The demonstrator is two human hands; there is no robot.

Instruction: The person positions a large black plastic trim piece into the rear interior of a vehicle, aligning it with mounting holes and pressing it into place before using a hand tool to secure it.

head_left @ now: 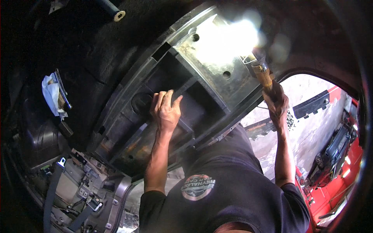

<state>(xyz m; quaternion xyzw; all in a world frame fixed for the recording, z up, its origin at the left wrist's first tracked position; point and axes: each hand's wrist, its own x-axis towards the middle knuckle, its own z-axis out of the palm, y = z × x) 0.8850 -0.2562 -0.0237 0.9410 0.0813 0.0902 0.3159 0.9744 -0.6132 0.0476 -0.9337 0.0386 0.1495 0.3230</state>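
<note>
My right hand (276,101) is wrapped round the tan handle of a lit work lamp (262,74). Glare from its head hides part of the metal panel beneath. My left hand (166,110) has its fingers and thumb apart and holds nothing. It rests at or just over a black moulded tray (204,103) with several recessed compartments; whether the fingertips touch a divider I cannot tell. Beyond the tray lies the pale, stained metal panel (211,72) with round holes.
Dark carpet (89,42) covers the far left, with a crumpled white wrapper (50,93) beside a slim metal tool (63,88). A blue-grey bar (110,8) lies at the top. Seat belt webbing (52,194) hangs lower left. A vehicle opening frames a floor (307,132) at right.
</note>
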